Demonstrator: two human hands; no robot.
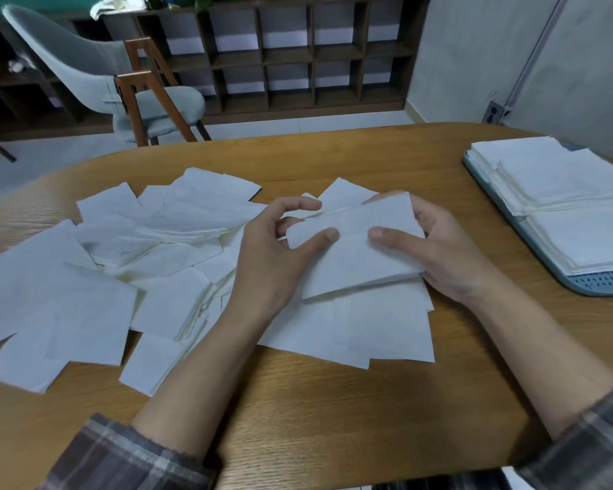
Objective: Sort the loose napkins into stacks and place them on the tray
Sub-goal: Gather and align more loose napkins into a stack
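Note:
Between both hands I hold a small stack of white napkins (pixel 351 256) just above the table. My left hand (pixel 276 249) pinches its left edge, thumb on top and fingers curled behind. My right hand (pixel 436 249) grips the right edge, thumb lying across the top. Several loose white napkins (pixel 96 277) lie scattered over the left and middle of the wooden table (pixel 333 412), some directly under the held stack. At the right edge a grey-blue tray (pixel 595 282) carries stacked napkins (pixel 560 182).
A grey upholstered chair with wooden legs (pixel 121 83) stands beyond the table's far left edge. A dark wooden cubby shelf (pixel 280 54) lines the back wall. Plaid sleeves cover both forearms near the table's front edge.

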